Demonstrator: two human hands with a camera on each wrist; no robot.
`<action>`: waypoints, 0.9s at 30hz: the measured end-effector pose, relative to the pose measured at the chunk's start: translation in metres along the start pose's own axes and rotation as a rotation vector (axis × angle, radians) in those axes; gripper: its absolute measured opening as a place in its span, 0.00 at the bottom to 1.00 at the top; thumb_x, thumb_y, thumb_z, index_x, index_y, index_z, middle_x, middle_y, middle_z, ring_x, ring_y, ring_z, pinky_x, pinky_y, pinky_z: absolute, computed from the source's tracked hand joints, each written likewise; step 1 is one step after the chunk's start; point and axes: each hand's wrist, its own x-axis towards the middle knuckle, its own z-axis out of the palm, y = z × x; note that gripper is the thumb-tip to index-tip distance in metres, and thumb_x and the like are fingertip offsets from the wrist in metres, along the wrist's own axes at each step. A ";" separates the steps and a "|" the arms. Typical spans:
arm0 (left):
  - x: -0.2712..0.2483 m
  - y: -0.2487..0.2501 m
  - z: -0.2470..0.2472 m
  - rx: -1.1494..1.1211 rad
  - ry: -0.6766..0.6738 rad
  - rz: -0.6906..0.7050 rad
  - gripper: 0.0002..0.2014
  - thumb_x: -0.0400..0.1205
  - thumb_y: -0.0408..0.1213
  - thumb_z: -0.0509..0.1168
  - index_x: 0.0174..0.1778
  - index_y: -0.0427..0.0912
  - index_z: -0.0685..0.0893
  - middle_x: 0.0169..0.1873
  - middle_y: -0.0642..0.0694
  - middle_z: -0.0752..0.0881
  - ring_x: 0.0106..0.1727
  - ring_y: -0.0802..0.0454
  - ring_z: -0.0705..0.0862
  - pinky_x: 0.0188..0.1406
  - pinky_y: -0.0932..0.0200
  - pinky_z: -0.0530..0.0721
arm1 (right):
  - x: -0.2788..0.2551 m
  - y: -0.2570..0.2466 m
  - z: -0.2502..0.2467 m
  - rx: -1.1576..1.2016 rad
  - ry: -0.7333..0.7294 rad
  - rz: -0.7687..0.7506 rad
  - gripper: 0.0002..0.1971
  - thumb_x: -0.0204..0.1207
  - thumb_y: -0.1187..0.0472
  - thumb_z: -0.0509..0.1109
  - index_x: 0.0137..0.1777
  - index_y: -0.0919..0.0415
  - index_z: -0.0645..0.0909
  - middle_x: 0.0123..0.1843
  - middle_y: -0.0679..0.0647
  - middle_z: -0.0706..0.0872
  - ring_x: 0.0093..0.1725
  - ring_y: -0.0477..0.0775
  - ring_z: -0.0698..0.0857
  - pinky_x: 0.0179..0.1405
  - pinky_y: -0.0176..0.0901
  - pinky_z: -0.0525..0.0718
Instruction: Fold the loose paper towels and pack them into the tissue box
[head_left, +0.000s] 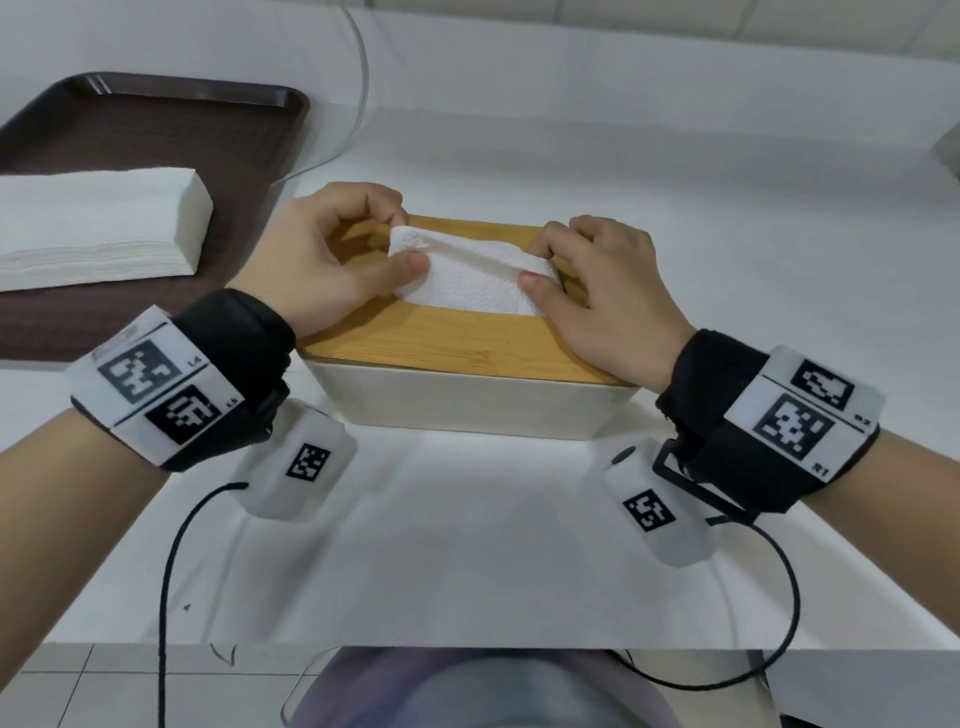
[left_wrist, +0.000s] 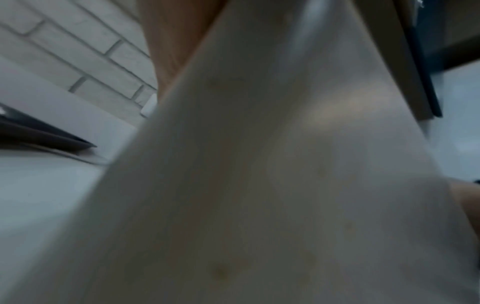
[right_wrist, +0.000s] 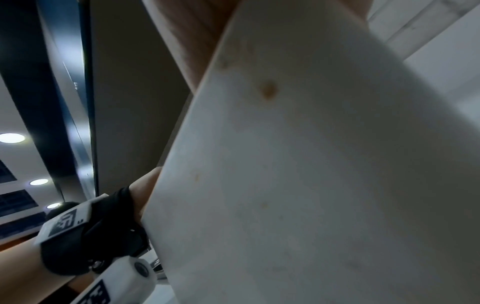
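A white tissue box (head_left: 467, 405) with a bamboo lid (head_left: 441, 338) stands in the middle of the table. A folded white paper towel (head_left: 467, 275) sits in the lid's slot, partly sticking out. My left hand (head_left: 332, 254) pinches the towel's left end between thumb and fingers. My right hand (head_left: 597, 280) pinches its right end the same way. Both wrist views are filled by the box's pale side wall (left_wrist: 259, 185) (right_wrist: 311, 185), with the wooden lid edge (left_wrist: 176, 41) (right_wrist: 187, 37) above; the fingers are hidden there.
A brown tray (head_left: 156, 119) lies at the back left with a stack of white paper towels (head_left: 93, 234) on it. A clear tube (head_left: 358, 78) curves along the back of the white table (head_left: 467, 545). Black cables (head_left: 171, 571) hang from both wrists over the front edge.
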 end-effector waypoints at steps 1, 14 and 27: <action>0.000 -0.001 0.000 -0.031 0.006 -0.021 0.10 0.65 0.49 0.73 0.35 0.57 0.78 0.52 0.60 0.81 0.52 0.76 0.78 0.56 0.84 0.68 | 0.000 0.001 0.002 -0.008 0.001 0.000 0.10 0.74 0.43 0.54 0.49 0.44 0.72 0.54 0.54 0.72 0.72 0.61 0.65 0.61 0.39 0.58; 0.008 0.011 0.023 0.088 0.072 0.125 0.13 0.79 0.37 0.65 0.38 0.60 0.69 0.35 0.61 0.76 0.40 0.76 0.76 0.44 0.85 0.67 | 0.001 0.006 -0.019 0.180 0.138 -0.119 0.03 0.82 0.59 0.61 0.46 0.56 0.70 0.40 0.54 0.78 0.42 0.59 0.77 0.44 0.52 0.75; 0.018 0.015 0.031 0.146 0.150 -0.001 0.13 0.80 0.38 0.67 0.35 0.58 0.71 0.33 0.60 0.75 0.34 0.69 0.74 0.38 0.83 0.69 | 0.014 0.019 -0.022 0.171 0.157 -0.092 0.06 0.81 0.58 0.63 0.53 0.59 0.73 0.33 0.38 0.68 0.43 0.52 0.70 0.44 0.40 0.67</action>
